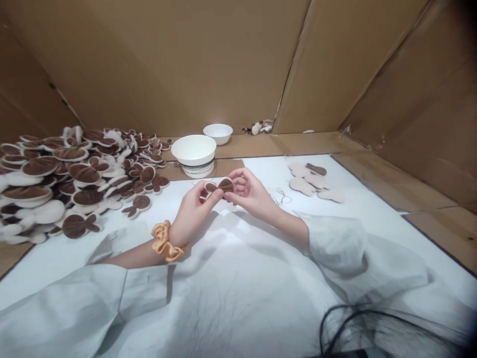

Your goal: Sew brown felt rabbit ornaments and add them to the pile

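A small brown fabric piece with a pale edge (225, 185) is held between both hands over the white table surface. My left hand (194, 206), with an orange scrunchie (167, 242) at the wrist, pinches its left part between thumb and fingers. My right hand (253, 195) grips the right end, its thumb near the lower edge and its fingers curled behind. Whether a needle or thread is between the fingers is too small to tell.
A large pile of brown-and-white fabric pieces (87, 198) covers the left side. Behind my hands are a white bowl on a thread-wrapped base (194, 150) and a smaller bowl (218, 133). Several flat beige pieces (302, 186) lie right, near loose dark thread (282, 196). Cardboard walls (179, 64) surround the table.
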Available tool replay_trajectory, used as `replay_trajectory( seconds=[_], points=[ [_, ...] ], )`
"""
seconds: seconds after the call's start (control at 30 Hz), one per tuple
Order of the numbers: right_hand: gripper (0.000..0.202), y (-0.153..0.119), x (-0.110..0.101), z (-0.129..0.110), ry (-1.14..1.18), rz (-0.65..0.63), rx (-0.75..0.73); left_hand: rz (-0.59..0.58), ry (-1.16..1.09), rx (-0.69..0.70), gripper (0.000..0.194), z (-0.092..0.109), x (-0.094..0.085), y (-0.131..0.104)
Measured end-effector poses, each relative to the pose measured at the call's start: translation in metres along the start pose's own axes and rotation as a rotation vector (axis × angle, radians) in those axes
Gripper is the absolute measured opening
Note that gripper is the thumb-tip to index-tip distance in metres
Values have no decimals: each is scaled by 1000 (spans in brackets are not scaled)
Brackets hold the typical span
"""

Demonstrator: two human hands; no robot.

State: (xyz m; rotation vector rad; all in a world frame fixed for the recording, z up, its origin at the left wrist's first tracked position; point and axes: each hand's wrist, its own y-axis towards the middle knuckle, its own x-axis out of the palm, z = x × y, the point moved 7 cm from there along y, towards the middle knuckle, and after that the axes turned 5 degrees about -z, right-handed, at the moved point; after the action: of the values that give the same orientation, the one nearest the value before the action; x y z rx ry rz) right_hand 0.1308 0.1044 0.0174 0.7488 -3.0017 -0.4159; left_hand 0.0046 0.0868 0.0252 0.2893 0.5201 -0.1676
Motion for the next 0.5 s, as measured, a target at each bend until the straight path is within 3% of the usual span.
replay_trajectory(
  seconds=[0.13,0.27,0.5],
  points=[
    [27,0,5,-1,-12,-67,70,25,50,8,23,1,1,0],
    [20,1,3,2,-47,-161,247,-18,18,1,22,-1,2,1],
    [29,0,0,5,-2,-109,305,-82,68,9,24,4,11,-3]
  ],
)
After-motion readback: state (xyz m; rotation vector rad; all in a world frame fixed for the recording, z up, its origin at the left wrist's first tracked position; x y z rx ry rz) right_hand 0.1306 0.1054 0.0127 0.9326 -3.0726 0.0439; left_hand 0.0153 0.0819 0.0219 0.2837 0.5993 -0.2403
